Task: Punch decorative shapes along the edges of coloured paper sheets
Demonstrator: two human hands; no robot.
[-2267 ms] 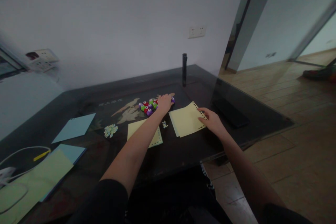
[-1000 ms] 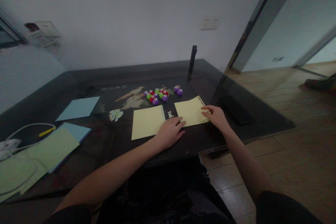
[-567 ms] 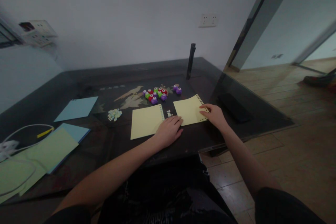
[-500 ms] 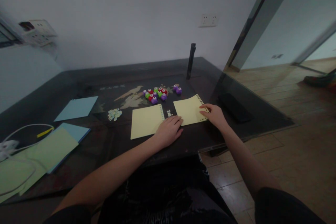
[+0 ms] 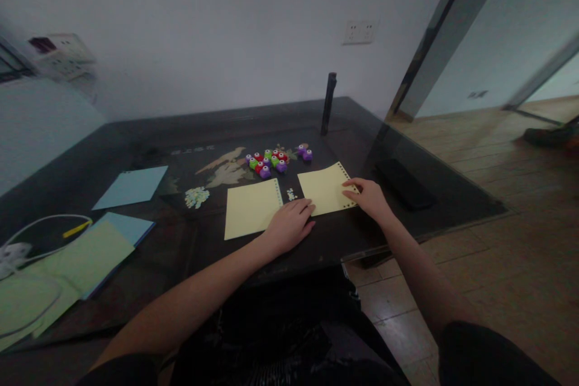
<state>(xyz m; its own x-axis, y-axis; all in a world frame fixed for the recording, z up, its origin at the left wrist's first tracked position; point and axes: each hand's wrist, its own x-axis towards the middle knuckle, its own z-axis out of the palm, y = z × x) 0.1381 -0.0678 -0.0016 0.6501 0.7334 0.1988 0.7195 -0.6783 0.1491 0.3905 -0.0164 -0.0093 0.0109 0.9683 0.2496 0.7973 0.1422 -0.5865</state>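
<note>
While both hands lie flat on the dark counter (image 5: 316,247), neither one grips anything. The left hand (image 5: 289,226) rests with its fingers spread, touching the near left corner of the right yellow sheet (image 5: 323,189) and lying just beside the left yellow sheet (image 5: 251,208). The right hand (image 5: 368,196) presses its open fingers on the right edge of that same right sheet, at about 1 o'clock from the left hand.

To do this well, I think the hands should stay flat and press softly, so the thin sheet does not slide or crease (paper bends easily).

Between the two sheets sit tiny paper bits (image 5: 291,194). Farther off, at 12 o'clock, is a bunch of small colored punches (image 5: 271,162), and behind them a dark post (image 5: 329,102). At 10 o'clock lies a blue sheet (image 5: 131,186).

The room is dim. The holes along each sheet's edge are hard to make out, and the pale green paper (image 5: 54,277) at 9 o'clock is cut off.
</note>
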